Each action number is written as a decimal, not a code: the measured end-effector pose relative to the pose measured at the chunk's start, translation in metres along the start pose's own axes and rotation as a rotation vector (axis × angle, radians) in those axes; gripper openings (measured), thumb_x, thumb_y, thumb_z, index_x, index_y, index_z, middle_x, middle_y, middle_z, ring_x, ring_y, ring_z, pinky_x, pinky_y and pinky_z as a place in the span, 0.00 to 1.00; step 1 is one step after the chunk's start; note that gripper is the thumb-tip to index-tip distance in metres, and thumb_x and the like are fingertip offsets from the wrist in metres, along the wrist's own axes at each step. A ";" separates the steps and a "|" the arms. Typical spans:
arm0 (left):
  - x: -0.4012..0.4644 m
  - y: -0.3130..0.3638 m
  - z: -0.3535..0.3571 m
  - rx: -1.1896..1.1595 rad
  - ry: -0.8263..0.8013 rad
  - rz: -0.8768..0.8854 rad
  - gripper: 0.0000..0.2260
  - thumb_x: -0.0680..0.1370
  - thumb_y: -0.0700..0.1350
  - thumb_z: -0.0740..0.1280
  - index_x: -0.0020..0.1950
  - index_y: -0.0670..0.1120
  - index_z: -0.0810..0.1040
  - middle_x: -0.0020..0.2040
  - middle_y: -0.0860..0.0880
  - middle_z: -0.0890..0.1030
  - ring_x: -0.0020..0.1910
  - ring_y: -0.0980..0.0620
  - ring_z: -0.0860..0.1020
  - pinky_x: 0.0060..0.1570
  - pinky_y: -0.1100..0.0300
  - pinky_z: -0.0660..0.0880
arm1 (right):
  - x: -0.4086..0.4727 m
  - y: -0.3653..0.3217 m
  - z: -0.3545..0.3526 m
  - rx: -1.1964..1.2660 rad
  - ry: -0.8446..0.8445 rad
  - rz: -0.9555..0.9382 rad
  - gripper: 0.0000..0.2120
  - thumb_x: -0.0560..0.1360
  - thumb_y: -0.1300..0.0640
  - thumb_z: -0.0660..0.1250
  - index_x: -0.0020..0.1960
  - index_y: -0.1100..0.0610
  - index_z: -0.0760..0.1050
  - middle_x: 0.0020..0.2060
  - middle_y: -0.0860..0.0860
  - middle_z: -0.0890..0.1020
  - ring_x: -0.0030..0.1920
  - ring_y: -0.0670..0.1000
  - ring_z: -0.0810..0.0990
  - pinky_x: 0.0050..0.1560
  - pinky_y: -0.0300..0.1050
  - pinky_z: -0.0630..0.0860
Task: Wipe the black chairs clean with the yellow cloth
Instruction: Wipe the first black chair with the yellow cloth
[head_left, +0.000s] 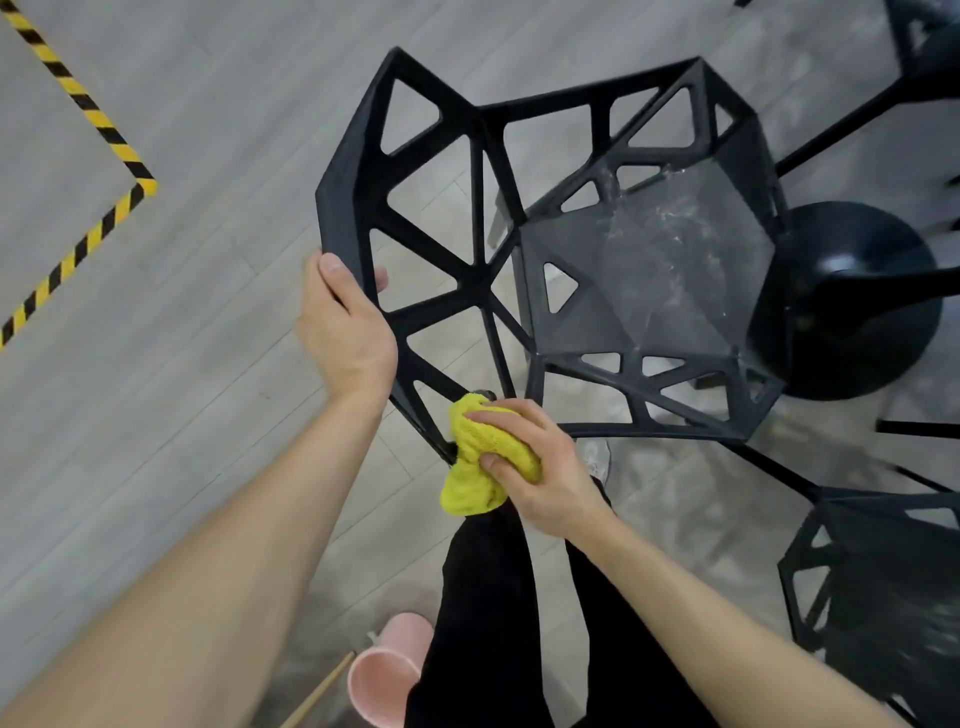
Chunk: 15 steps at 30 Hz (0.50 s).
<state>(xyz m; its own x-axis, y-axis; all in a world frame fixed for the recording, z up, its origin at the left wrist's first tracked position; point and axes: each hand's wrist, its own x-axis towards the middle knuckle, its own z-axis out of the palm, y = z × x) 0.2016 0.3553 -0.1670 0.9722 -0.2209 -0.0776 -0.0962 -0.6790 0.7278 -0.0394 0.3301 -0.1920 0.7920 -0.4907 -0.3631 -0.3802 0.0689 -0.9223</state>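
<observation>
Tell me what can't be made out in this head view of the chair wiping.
- Chair frame under the yellow cloth: hidden by the cloth and the right hand gripping it.
- Left hand fingers: curled behind the black chair backrest edge.
- Second chair, lower right: cut off by the frame edge and blurred.
- Pink slipper: partly behind the trouser leg.
- Wooden stick: cut off at the bottom edge.
</observation>
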 end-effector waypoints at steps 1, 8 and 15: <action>-0.001 0.001 -0.001 0.003 -0.007 0.000 0.19 0.90 0.54 0.48 0.57 0.44 0.73 0.45 0.51 0.88 0.45 0.55 0.85 0.49 0.54 0.77 | -0.001 0.006 -0.006 -0.027 0.004 0.023 0.21 0.78 0.56 0.73 0.69 0.43 0.80 0.68 0.43 0.77 0.69 0.50 0.78 0.68 0.57 0.77; 0.021 0.000 -0.003 0.003 -0.075 0.037 0.19 0.90 0.56 0.47 0.53 0.46 0.70 0.49 0.45 0.86 0.47 0.59 0.85 0.39 0.67 0.72 | 0.005 -0.010 -0.006 0.229 0.138 0.348 0.20 0.76 0.50 0.77 0.66 0.39 0.79 0.59 0.44 0.84 0.59 0.46 0.83 0.58 0.46 0.81; 0.088 0.002 0.000 0.045 -0.140 0.117 0.22 0.87 0.61 0.46 0.48 0.49 0.71 0.45 0.45 0.83 0.46 0.46 0.82 0.48 0.44 0.77 | 0.004 -0.034 -0.008 1.013 0.283 0.560 0.22 0.84 0.47 0.64 0.74 0.56 0.76 0.67 0.59 0.83 0.66 0.60 0.83 0.69 0.60 0.77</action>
<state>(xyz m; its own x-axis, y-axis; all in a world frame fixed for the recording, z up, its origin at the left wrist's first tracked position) 0.2865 0.3345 -0.1729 0.9148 -0.3936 -0.0910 -0.2191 -0.6726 0.7068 -0.0274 0.3190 -0.1609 0.4544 -0.3389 -0.8238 0.0113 0.9269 -0.3751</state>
